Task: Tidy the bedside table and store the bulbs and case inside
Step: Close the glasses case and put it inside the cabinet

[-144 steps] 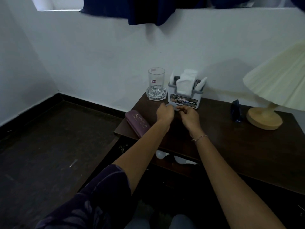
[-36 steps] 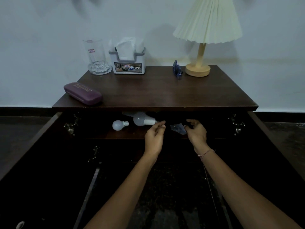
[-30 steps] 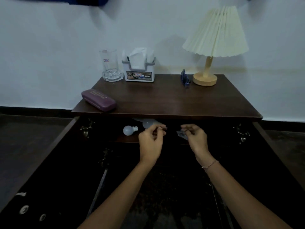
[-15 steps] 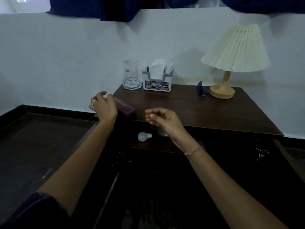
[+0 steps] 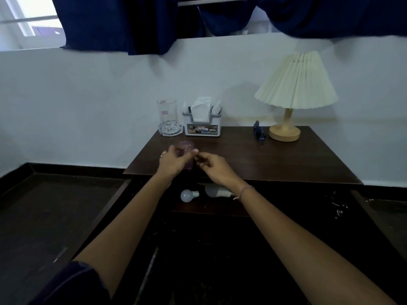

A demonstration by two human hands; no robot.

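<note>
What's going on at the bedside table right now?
A person is tidying it. The left hand holds the purple case over the tabletop, blurred in motion, and the right hand is right beside it, apparently empty. Two bulbs already lie on the shelf inside the open cabinet. The glass, tissue holder and lamp stand along the back.

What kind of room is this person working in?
Most likely a bedroom. A dark wooden bedside table stands against a white wall, bearing a lamp with a pleated shade and a tissue holder. Dark blue curtains hang over a window above.
</note>
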